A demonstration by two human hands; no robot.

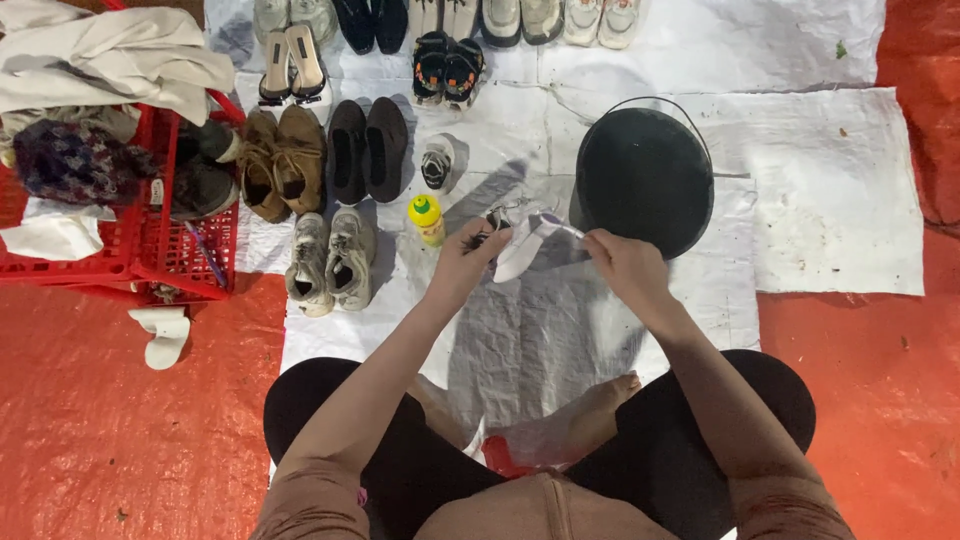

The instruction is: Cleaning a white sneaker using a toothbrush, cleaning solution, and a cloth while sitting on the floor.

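My left hand point(468, 255) grips a small white and black sneaker point(512, 240), held sole-up above the white sheet point(540, 330). My right hand point(618, 258) pinches a thin pale tool point(556, 224) whose tip rests against the shoe's white sole. Just beyond my right hand stands a black bucket point(645, 175) with a wire handle. A yellow bottle with a green cap point(428, 218) stands left of my left hand. I sit cross-legged, with my bare foot point(600, 400) on the sheet.
Several pairs of shoes lie in rows on the white sheet: grey sneakers point(330, 258), brown lace-ups point(280, 160), black slip-ons point(367, 148). A single small sneaker point(438, 163) lies alone. A red crate point(130, 200) with cloths and shoes stands at left on the orange tarp point(120, 430).
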